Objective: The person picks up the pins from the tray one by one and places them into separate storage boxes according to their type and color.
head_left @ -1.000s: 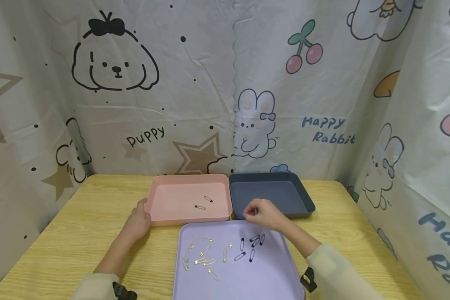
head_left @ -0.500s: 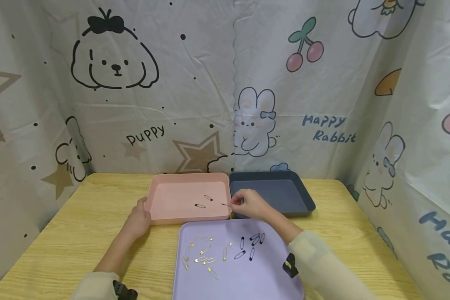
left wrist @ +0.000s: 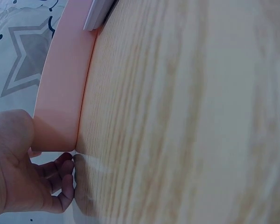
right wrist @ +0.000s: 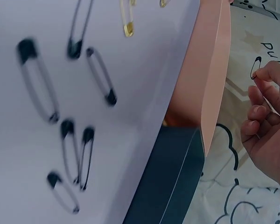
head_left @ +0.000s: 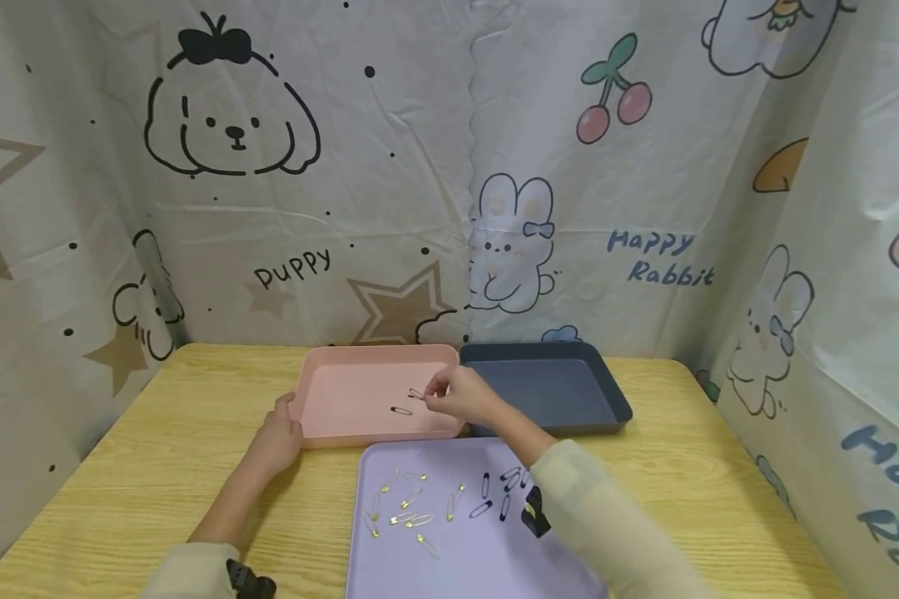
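Note:
My right hand (head_left: 460, 395) pinches a black safety pin (right wrist: 255, 67) between thumb and index finger, above the right part of the pink tray (head_left: 345, 383). Two black safety pins lie in that tray, one at the middle (head_left: 401, 411) and one close to the pinching fingertips. At the pink tray's left end, my left hand (head_left: 277, 437) holds the wall near the front corner; the left wrist view shows its fingers curled beside the end wall (left wrist: 60, 112). On the lilac tray (head_left: 479, 566) lie several gold safety pins (head_left: 412, 520) and several black safety pins (head_left: 505, 507).
A dark blue tray (head_left: 547, 383) stands against the pink tray's right side. The lilac tray lies in front of both on a wooden table (head_left: 157, 482). Printed cloth (head_left: 389, 183) hangs behind and at the sides. My right forearm crosses over the lilac tray's right part.
My right hand has moved left from the dark blue tray's front edge to over the pink tray, carrying the black safety pin. The left hand has stayed in place.

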{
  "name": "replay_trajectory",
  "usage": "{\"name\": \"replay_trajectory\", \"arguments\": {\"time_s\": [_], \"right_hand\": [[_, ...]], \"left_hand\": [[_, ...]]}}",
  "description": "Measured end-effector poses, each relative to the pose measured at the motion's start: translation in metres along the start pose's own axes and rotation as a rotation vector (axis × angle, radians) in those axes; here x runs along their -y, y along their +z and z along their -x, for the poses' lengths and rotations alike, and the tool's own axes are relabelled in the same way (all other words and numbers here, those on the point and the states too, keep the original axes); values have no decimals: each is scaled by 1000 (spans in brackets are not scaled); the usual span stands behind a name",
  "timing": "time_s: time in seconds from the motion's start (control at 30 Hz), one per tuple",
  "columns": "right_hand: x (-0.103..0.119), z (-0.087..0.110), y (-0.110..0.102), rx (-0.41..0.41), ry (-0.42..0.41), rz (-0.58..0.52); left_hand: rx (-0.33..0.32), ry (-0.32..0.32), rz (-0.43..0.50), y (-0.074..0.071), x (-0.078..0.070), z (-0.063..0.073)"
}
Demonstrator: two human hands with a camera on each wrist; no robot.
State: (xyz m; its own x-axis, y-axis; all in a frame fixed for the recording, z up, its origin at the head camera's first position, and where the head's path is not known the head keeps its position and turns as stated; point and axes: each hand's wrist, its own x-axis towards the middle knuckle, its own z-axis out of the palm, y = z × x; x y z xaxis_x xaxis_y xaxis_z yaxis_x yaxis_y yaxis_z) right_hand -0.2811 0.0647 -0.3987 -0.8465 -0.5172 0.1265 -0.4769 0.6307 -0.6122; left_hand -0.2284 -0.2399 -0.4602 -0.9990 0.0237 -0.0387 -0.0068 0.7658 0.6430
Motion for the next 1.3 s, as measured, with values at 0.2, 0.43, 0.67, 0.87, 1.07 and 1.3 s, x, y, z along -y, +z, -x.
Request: {"name": "replay_trajectory", "arguments": {"time_s": [0.2,0.43,0.67,0.87,1.07,1.3], "right_hand": [[7,-16,14,10,-27,-10],[17,-32,32,3,27,-4],[24,-40,45,12,60,51],[25,-40,57,13,114,25],[25,-41,67,4,173,16],[26,-42,77,-1,167,50]], "left_hand": [[-13,10,-19,-1,2,0],[-12,11,-17,-2,2,0],[-25,2,-18,-3,-4,3],[-24,-5,-26,-2,-4,2],[-34,-1,-36,-1,-2,0],[-26,-9,-16,-1,-1,0]]}}
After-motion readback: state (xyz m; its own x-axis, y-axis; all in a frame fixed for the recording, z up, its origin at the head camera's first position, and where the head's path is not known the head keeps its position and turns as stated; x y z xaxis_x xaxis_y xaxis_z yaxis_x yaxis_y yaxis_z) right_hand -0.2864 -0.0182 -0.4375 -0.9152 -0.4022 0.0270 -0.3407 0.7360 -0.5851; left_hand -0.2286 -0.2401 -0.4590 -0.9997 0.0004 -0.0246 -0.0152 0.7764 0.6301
